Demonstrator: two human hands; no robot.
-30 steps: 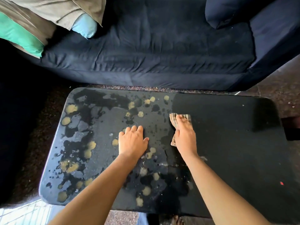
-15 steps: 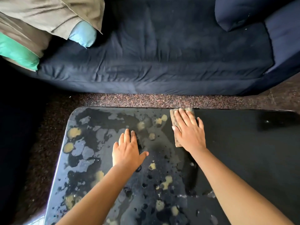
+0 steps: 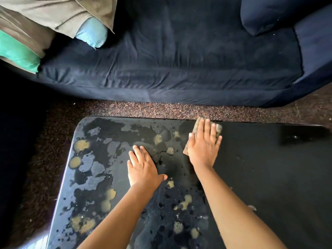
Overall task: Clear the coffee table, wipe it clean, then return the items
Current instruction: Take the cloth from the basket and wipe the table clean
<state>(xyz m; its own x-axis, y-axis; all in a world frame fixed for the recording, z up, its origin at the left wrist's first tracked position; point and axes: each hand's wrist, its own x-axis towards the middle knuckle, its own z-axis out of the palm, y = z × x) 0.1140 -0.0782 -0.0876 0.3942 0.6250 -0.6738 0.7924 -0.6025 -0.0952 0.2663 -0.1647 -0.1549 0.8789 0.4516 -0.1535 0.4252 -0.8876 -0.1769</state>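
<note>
The black coffee table [image 3: 269, 177] fills the lower part of the head view; its left half is wet with grey smears and yellowish blotches [image 3: 81, 145]. My right hand [image 3: 203, 144] lies flat on a brownish cloth [image 3: 218, 129], pressing it onto the table right at the far edge. Only the cloth's far end and a left corner show past my fingers. My left hand [image 3: 143, 168] rests flat on the wet surface near the middle, fingers apart, holding nothing.
A dark blue sofa [image 3: 179, 60] stands just beyond the table, across a strip of speckled brown carpet [image 3: 143, 109]. Cushions in tan, green and light blue [image 3: 91, 31] sit on its left end, a dark blue one at the right.
My right hand has pushed the cloth away from me, from the table's middle to its far edge. My left hand stayed planted on the wet surface. My view shifted forward.
</note>
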